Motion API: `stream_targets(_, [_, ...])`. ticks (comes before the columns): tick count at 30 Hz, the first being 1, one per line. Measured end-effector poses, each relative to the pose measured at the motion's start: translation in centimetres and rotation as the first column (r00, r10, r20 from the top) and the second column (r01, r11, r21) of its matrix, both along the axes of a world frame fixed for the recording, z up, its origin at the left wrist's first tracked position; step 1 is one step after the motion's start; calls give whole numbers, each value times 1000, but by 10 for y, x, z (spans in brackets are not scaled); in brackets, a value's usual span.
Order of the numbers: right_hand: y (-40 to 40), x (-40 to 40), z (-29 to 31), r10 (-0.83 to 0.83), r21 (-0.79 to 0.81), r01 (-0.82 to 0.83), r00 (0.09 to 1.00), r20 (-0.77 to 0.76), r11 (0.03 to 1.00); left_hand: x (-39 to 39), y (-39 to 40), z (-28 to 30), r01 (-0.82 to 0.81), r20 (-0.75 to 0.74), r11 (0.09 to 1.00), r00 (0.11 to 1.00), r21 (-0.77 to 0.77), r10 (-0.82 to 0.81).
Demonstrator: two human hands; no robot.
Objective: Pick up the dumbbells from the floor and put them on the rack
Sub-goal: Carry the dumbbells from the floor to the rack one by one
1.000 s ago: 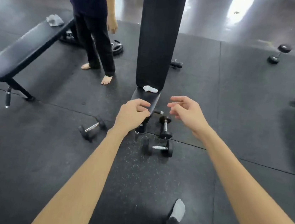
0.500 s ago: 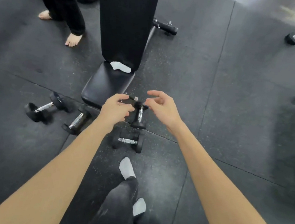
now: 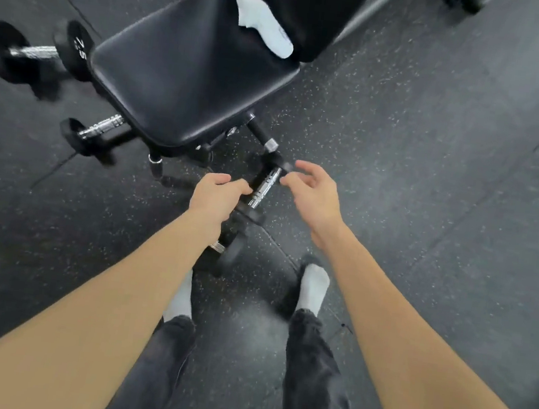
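The only readable marking was a pale number, seemingly "25", printed on the round black rubber end of the chrome-handled dumbbell (image 3: pixel 39 52) lying on the floor left of the bench seat. It appeared sideways and slightly blurred, so the digits were not certain.

Both hands — left hand (image 3: pixel 214 197), right hand (image 3: pixel 313 196) — flanking a floor dumbbell (image 3: pixel 263 186).
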State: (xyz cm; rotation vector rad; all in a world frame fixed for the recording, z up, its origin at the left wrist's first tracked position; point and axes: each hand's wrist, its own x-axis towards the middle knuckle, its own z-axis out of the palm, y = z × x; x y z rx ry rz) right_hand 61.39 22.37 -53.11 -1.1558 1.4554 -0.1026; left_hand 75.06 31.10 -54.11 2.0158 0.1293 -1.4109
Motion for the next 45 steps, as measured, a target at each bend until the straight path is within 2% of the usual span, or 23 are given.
stream_targets(3, [-19, -7, -73, 131, 30, -129, 989, -74, 991, -17, -3, -74, -160, -2, 982, 987, 96, 161])
stream_targets(7, [-47, -12, -161, 343, -13, -350, 924, -166, 937, -40, -4, -171, -399, 18, 891, 914, 217, 405])
stream_targets(11, [-78, -10, -232, 347, -27, -365, 901, -259, 930, -55, -8, -247, -495, 41, 821, 862, 285, 506])
stream_targets(13, [-89, -1, -265, 378, -44, -405, 881, -285, 913, -55, -16, -275, -546, -13, 783, 818, 298, 576])
stream_targets(16, [-101, 17, -307, 519, -90, -577, 784, -342, 812, -53, -26, -322, -595, -102, 734, 750, 327, 653])
stream_targets(19, [-109, 32, -337, 571, -151, -665, 718, -398, 731, -54, -29, -353, -567, -75, 738, 772, 366, 631])
stream_targets(23, [-110, 39, -350, 524, -216, -636, 748, -408, 741, -46, -35, -340, -479, -44, 780, 841, 403, 539])
stream_targets(26, [-107, 29, -340, 518, -188, -616, 762, -390, 765, -40, -33, -323, -429, 4, 806, 884, 408, 468])
stream_targets(30, [-86, -12, -317, 444, -85, -520, 793, -418, 850, -31, -29, -283, -198, 145, 885, 978, 422, 150])
stream_targets(35, [-44, -42, -246, 372, 1, -407, 835, -406, 913, -23, -12, -208, 46, 205, 898, 967, 438, -149])
stream_targets(38, [-33, -35, -187, 376, -26, -423, 832, -409, 906, -18, 6, -148, 50, 205, 906, 967, 420, -149])
stream_targets(45, [9, 39, -1, 543, -175, -637, 746, -387, 751, 22, 90, 36, -175, 284, 933, 955, 313, 84])
